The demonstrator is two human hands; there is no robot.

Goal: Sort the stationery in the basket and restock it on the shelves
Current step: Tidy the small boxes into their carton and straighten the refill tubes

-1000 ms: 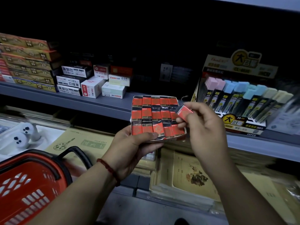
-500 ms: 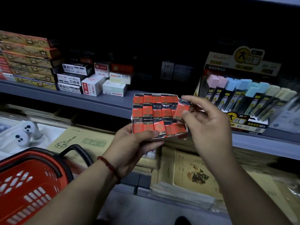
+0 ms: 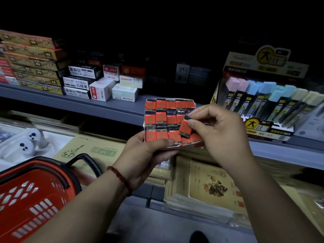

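My left hand (image 3: 149, 155) grips the lower edge of a shallow open box of erasers (image 3: 158, 118), holding it up in front of the grey shelf (image 3: 105, 109). The box is packed with several rows of small red and black 2B erasers. My right hand (image 3: 219, 130) pinches one loose red eraser (image 3: 185, 128) between thumb and fingers, tilted over the box's right side. The red shopping basket (image 3: 29, 195) with a black handle hangs at the lower left by my left forearm.
Small boxes of pen refills (image 3: 101, 85) and long brown boxes (image 3: 33, 62) fill the shelf's left part. A display of pencil-lead tubes (image 3: 266, 102) stands at the right. Yellow notebooks (image 3: 206, 186) and a white packaged item (image 3: 29, 142) lie on the lower shelf.
My right hand has brought the single eraser from the box's upper right corner down and left, over the right side of the box. The left hand keeps holding the box.
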